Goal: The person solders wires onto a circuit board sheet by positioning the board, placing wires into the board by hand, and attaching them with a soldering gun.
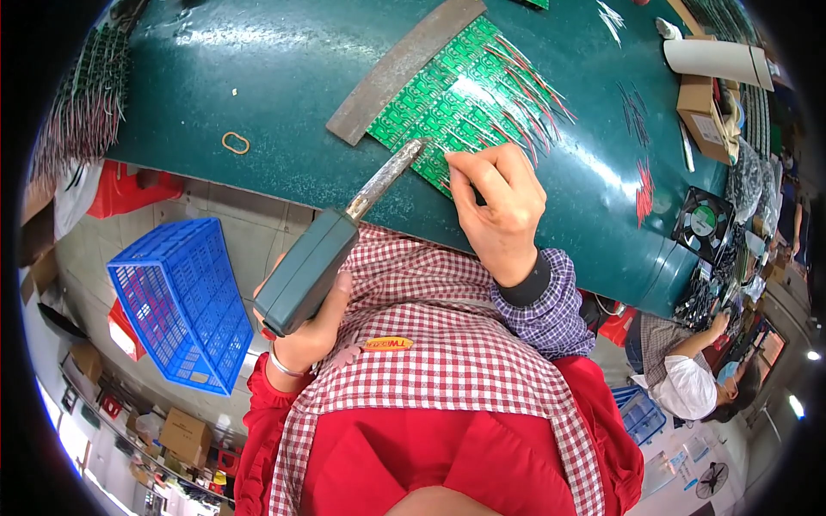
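My left hand is wrapped round the dark green body of a soldering iron. Its worn metal tip slants up to the near part of a green circuit board panel, which lies on the table. Just right of that tip, the thumb and forefinger of my right hand are pinched on a thin wire, of which only a pale end shows. Red and white wires stick out along the panel's right side. A brown flat metal bar lies along the panel's upper left edge.
The green table carries a rubber band, dark wires, red wires and a black fan. Wired boards are heaped at the far left. A blue crate stands below; a co-worker sits at the right.
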Demonstrator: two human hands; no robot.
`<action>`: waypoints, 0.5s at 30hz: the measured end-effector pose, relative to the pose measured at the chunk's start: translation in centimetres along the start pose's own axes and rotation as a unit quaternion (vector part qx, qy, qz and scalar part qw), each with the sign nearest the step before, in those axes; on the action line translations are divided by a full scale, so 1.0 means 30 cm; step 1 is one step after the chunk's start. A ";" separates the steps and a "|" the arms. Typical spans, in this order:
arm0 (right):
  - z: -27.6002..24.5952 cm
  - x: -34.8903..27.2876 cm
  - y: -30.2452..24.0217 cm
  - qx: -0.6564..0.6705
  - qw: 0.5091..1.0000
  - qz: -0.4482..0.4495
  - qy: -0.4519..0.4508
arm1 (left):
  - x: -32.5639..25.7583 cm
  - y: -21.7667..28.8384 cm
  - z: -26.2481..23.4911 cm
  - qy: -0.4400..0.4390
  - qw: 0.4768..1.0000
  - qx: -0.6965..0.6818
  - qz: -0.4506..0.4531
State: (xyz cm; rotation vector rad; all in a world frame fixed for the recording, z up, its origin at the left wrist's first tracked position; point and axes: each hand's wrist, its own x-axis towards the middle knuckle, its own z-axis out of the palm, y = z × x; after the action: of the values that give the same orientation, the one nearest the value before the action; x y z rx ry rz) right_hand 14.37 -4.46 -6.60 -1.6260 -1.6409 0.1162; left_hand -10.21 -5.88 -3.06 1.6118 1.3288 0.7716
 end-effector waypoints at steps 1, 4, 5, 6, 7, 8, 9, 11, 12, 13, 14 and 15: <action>-0.001 0.000 0.001 0.000 1.000 -0.001 -0.001 | -0.002 -0.001 0.000 0.002 1.000 -0.006 -0.004; -0.003 0.000 0.001 -0.001 1.000 -0.002 -0.002 | 0.010 0.006 0.004 -0.012 1.000 0.006 0.005; -0.004 0.000 0.001 -0.001 1.000 -0.001 -0.002 | 0.011 0.008 0.003 -0.012 1.000 0.006 0.005; -0.004 0.000 0.000 -0.001 1.000 -0.001 -0.002 | 0.011 0.009 0.002 -0.019 1.000 0.014 0.005; -0.004 0.001 -0.001 0.000 1.000 0.000 -0.002 | 0.011 0.010 0.002 -0.026 0.999 0.022 0.006; -0.004 0.001 -0.001 0.000 1.000 0.000 -0.002 | 0.010 0.011 0.003 -0.026 0.999 0.022 0.006; -0.005 0.001 -0.001 0.000 1.000 -0.001 -0.003 | 0.007 0.012 0.004 -0.025 1.000 0.018 -0.004; -0.006 0.000 0.001 -0.001 1.000 -0.002 -0.004 | 0.006 0.013 0.006 -0.024 1.000 0.013 -0.015; -0.006 0.000 0.002 -0.002 1.000 -0.004 -0.003 | 0.008 0.014 0.006 -0.024 1.000 0.016 -0.009; -0.006 -0.001 0.003 -0.003 1.000 -0.006 -0.002 | 0.008 0.015 0.007 -0.024 1.000 0.019 -0.004; -0.005 -0.002 0.004 -0.003 1.000 -0.006 -0.002 | 0.005 0.014 0.006 -0.024 1.000 0.019 -0.004; -0.005 -0.003 0.005 -0.001 1.000 -0.005 -0.003 | -0.001 0.013 0.004 -0.024 1.000 0.008 -0.013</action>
State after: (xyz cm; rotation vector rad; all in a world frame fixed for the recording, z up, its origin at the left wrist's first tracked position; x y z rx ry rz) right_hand 14.56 -4.57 -6.61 -1.6216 -1.6541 0.1145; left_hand -9.94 -5.94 -2.77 1.6133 1.3228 0.7031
